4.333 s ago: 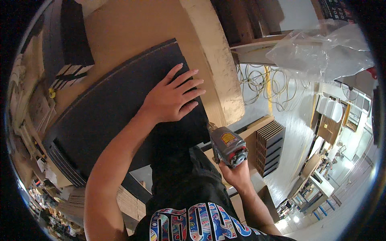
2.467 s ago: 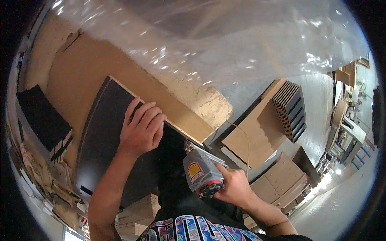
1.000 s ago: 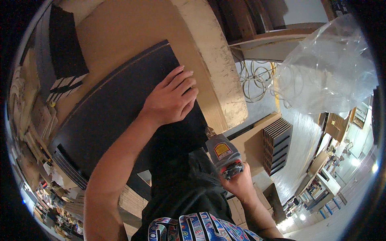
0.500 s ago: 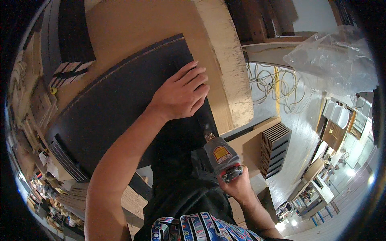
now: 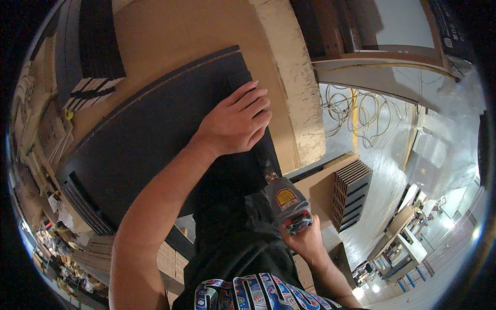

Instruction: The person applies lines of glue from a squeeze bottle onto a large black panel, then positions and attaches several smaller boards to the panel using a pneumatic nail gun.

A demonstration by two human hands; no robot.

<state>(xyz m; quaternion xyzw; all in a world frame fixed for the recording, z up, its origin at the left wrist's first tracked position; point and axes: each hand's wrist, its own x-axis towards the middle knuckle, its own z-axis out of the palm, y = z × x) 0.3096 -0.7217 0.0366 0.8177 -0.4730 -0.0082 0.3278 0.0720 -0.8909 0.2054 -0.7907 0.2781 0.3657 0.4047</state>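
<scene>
Left hand point(image 5: 235, 121), fingers pressed together, lies flat on the dark panel point(image 5: 150, 139), steadying it; right hand point(image 5: 305, 240) fingers grip a power tool point(image 5: 287, 199) at its edge.

We see a dim bench area at nine to twelve o'clock, brighter light on the pale floor point(image 5: 413, 170) from three to five o'clock, strong fisheye bending and black corners, soft focus toward the rim.
</scene>
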